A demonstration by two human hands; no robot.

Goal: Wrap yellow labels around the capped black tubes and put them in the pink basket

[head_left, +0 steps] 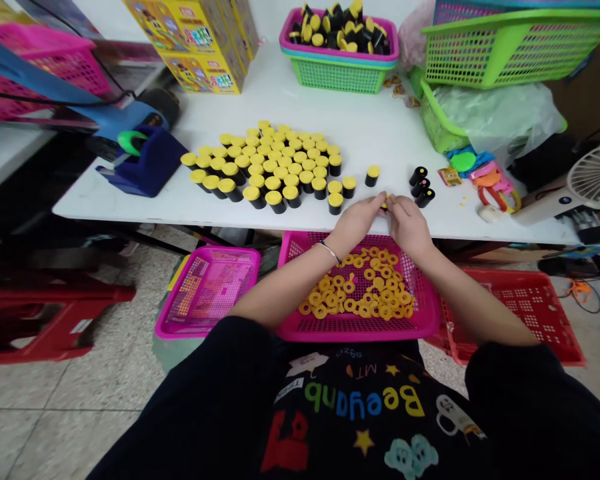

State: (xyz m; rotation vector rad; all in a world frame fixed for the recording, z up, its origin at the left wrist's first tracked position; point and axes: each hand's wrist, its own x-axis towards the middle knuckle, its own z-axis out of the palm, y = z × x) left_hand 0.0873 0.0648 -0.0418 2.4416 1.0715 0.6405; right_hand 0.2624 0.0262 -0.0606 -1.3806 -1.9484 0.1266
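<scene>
Near the front edge of the white table, my left hand [356, 221] and my right hand [409, 225] meet with fingers pinched around a small black cylinder with a yellow cap [385, 203]; the fingers hide most of it. One matching capped cylinder [373, 176] stands just behind my hands. To their left, a large cluster of yellow-capped black cylinders [280, 160] stands upright. On the right, several black cylinders without wide caps [423, 188] lie close together. Below my forearms, a pink basket [359, 328] holds yellow ring-shaped pieces [380, 293].
Stacked baskets [339, 73] at the back hold more capped cylinders. A blue heat-gun-like tool [125, 120] rests in a dark blue stand at left, near yellow boxes [200, 67]. Green baskets [500, 53] and a white fan [597, 173] are on the right. Another pink basket [207, 327] sits lower left.
</scene>
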